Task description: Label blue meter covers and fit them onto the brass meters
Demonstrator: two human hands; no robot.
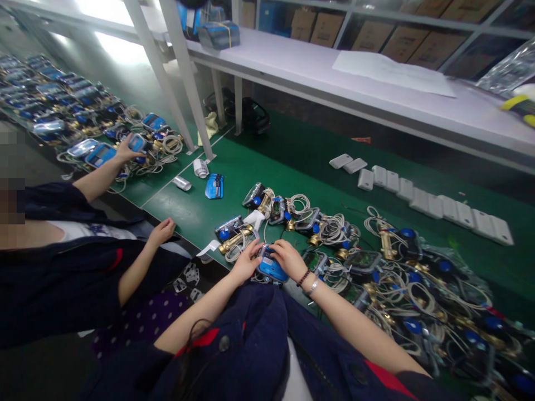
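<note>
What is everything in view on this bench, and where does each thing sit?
held meter: one, blue, near table edge, between both hands
meters: many, blue and brass with white cables, heaped centre and right
covers: one row, white, far side of table
table: one, green
boxes: several, brown, back shelf
co-worker's hand: one, on a meter at left
left hand: grips held meter
right hand: grips held meter

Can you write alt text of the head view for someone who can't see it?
The person's left hand and right hand hold a blue meter at the near edge of a green table. To the right lies a heap of meters with brass fittings and coiled white wires; a co-worker's hand at left touches another meter.
</note>
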